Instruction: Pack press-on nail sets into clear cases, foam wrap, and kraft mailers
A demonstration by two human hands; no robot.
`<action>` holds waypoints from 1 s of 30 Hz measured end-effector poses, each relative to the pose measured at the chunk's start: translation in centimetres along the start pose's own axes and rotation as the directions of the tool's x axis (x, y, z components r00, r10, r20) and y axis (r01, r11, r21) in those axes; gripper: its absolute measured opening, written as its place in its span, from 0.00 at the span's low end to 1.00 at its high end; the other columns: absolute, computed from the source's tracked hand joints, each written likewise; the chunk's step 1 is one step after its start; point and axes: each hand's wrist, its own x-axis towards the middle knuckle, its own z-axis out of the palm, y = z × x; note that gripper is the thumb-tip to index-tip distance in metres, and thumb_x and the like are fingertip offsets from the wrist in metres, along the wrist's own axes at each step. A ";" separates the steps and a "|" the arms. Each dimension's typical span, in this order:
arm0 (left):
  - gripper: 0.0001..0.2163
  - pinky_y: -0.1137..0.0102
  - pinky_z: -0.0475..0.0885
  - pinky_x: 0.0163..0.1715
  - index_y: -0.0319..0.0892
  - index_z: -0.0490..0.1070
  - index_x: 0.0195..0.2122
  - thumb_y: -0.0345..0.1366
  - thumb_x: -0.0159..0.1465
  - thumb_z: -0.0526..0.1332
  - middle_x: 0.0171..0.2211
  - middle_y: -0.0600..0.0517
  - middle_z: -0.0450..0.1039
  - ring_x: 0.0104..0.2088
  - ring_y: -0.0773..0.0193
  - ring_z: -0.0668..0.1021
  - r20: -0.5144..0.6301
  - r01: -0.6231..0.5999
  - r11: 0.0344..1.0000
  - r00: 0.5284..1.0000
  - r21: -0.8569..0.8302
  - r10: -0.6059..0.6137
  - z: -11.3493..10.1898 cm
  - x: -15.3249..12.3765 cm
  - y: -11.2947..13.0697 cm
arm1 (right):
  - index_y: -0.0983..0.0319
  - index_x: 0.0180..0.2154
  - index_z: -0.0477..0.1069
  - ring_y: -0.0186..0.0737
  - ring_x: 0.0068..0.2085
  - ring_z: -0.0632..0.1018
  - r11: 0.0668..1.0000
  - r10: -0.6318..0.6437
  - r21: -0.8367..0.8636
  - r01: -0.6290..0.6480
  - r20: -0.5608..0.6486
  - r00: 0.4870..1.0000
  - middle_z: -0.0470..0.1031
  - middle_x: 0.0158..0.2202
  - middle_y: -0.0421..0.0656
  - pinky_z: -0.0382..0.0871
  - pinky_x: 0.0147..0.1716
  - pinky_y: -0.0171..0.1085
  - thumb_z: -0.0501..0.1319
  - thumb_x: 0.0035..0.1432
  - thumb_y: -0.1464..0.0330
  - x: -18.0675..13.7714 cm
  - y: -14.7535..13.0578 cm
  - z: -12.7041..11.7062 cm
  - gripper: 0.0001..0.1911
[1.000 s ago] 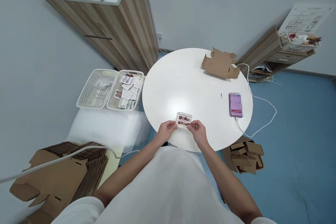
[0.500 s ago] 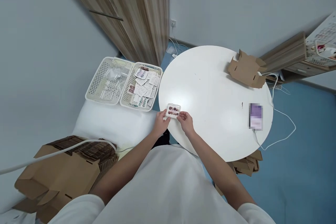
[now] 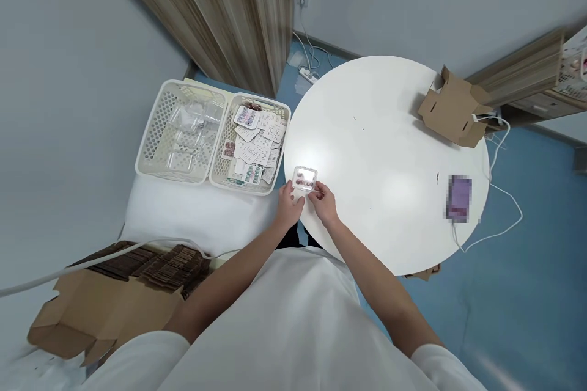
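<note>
Close in front of me, over the near left edge of the round table, is a small clear plastic case (image 3: 304,179) with rows of dark red press-on nails in it. A bright reflection hides part of the upper row. My left hand (image 3: 288,204) grips the case at its left lower corner, thumb and fingers closed on it. At the opposite corner, my right hand (image 3: 323,202) pinches the case's right edge. Just left of my hands, a white basket (image 3: 213,175) holds nail sets on white cards. Beside it, another white basket (image 3: 145,165) contains clear, nail-free plastic cases.
An open cardboard box (image 3: 452,111) stands at the far right of the white round table (image 3: 367,220). A blurred purple object (image 3: 459,198) with a white cable lies near the right rim. Flattened cardboard boxes (image 3: 110,305) are stacked at lower left, under a white cable (image 3: 92,261).
My view has shifted a little. The case is tilted differently in my hands, and glare now covers some of the upper nail row. Both hands keep their hold.
</note>
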 end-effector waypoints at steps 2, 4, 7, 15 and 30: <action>0.30 0.61 0.60 0.53 0.46 0.48 0.59 0.33 0.55 0.57 0.56 0.44 0.48 0.55 0.57 0.61 -0.007 -0.024 1.000 1.000 -0.014 0.024 0.0 0.4 0.1 | 0.60 0.50 0.61 0.38 0.42 0.71 1.000 -0.013 0.014 0.013 -0.005 1.000 0.66 0.47 0.46 0.67 0.44 0.40 0.61 0.43 0.67 0.3 -0.4 0.4 0.29; 0.31 0.61 0.59 0.54 0.45 0.46 0.59 0.33 0.56 0.57 0.57 0.44 0.47 0.56 0.57 0.60 -0.009 -0.040 0.999 0.999 -0.019 0.040 0.0 0.8 0.2 | 0.61 0.51 0.61 0.39 0.45 0.70 1.000 -0.023 0.015 0.023 -0.005 1.000 0.65 0.48 0.47 0.67 0.44 0.40 0.61 0.43 0.68 0.7 -0.6 0.8 0.31; 0.31 0.61 0.57 0.55 0.46 0.44 0.60 0.33 0.56 0.57 0.58 0.45 0.46 0.57 0.57 0.58 -0.003 -0.058 0.998 0.998 -0.020 0.058 -0.1 1.0 0.2 | 0.60 0.52 0.60 0.40 0.46 0.69 0.999 -0.040 0.003 0.040 0.008 0.999 0.65 0.49 0.47 0.67 0.44 0.41 0.62 0.43 0.68 1.1 -0.4 1.0 0.31; 0.32 0.60 0.55 0.56 0.47 0.41 0.60 0.33 0.57 0.57 0.61 0.46 0.42 0.59 0.58 0.55 -0.017 -0.095 0.995 0.995 -0.040 0.095 0.6 0.5 -0.3 | 0.57 0.54 0.57 0.41 0.47 0.68 0.994 -0.099 -0.053 0.101 0.034 0.995 0.62 0.50 0.46 0.66 0.45 0.41 0.61 0.43 0.69 1.4 0.6 0.7 0.33; 0.22 0.59 0.60 0.53 0.46 0.59 0.52 0.35 0.55 0.57 0.56 0.45 0.55 0.56 0.56 0.62 -0.129 -0.027 0.999 0.991 -0.030 0.023 0.9 -7.4 -1.5 | 0.55 0.51 0.58 0.43 0.54 0.65 0.992 -0.109 -0.033 0.118 0.215 0.971 0.60 0.54 0.47 0.59 0.52 0.46 0.62 0.42 0.67 -4.2 2.5 -5.0 0.32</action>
